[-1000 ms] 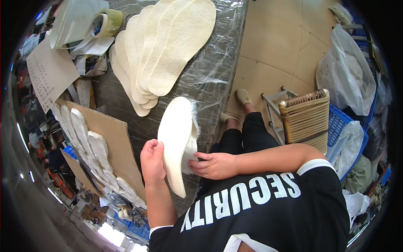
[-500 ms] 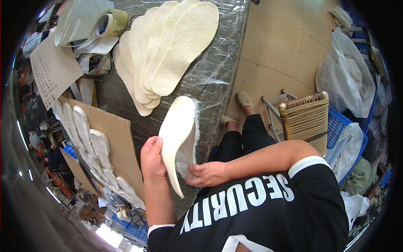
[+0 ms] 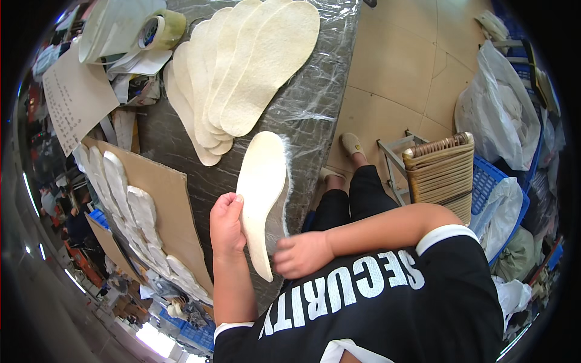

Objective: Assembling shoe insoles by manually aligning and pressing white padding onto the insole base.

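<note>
My left hand (image 3: 229, 225) pinches a cream insole (image 3: 263, 172) by its left edge, thumb on top. The insole is upright in the picture, its broad end away from me and its narrow end near my shirt. A grey, fuzzy-edged layer (image 3: 287, 187) shows along its right side, partly hidden under it. Beside the insole's narrow end is my right hand (image 3: 301, 254), blurred, with fingers curled; whether they grip anything does not show. Several cream insoles (image 3: 266, 72) lie fanned out on the dark table (image 3: 254, 130) beyond.
At the left, white fluffy insoles (image 3: 142, 206) lie beside a cardboard sheet (image 3: 175, 206). A tape roll (image 3: 163, 30) and a handwritten sheet (image 3: 78, 97) sit at the far left. Right of the table stand a woven stool (image 3: 439, 175), a blue crate (image 3: 487, 181) and a plastic bag (image 3: 499, 115).
The insole and my left hand have moved slightly right, and the insole stands straighter. My right hand has turned its knuckles up beside the narrow end.
</note>
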Tool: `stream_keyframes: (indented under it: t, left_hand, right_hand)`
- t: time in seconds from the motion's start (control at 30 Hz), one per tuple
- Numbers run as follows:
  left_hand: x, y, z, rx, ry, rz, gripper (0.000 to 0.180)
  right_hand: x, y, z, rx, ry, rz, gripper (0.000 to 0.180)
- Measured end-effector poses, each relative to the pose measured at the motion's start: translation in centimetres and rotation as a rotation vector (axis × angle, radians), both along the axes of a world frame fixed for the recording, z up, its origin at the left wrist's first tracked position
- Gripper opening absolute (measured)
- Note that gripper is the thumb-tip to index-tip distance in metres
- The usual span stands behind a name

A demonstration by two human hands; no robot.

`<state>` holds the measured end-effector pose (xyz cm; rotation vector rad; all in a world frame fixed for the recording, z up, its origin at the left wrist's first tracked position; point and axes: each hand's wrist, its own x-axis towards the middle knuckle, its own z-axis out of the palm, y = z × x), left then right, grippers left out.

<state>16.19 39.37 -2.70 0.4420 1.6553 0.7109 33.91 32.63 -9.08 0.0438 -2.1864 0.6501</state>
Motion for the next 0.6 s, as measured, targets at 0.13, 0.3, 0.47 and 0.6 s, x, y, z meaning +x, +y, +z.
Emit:
stream_keyframes:
  t: [0.13, 0.3, 0.47, 0.6]
  left_hand:
    - [-0.2, -0.5, 0.3, 0.006, -0.045, 0.015, 0.007]
    - [-0.5, -2.1, 0.3, 0.006, -0.148, 0.104, 0.006]
    - [-1.0, -2.6, 0.8, -0.021, -0.207, 0.123, 0.007]
    - [-0.7, -2.9, 1.3, 0.004, -0.203, 0.119, 0.011]
  right_hand:
    - [3.9, 2.6, 0.6, -0.803, 0.051, -0.564, 0.016]
    - [6.1, 6.7, 2.0, -1.490, 0.041, -0.671, 0.046]
    - [4.8, 9.2, 1.9, -1.664, 0.025, -0.529, 0.051]
    - [3.8, 9.4, 1.4, -1.652, 0.003, -0.519, 0.046]
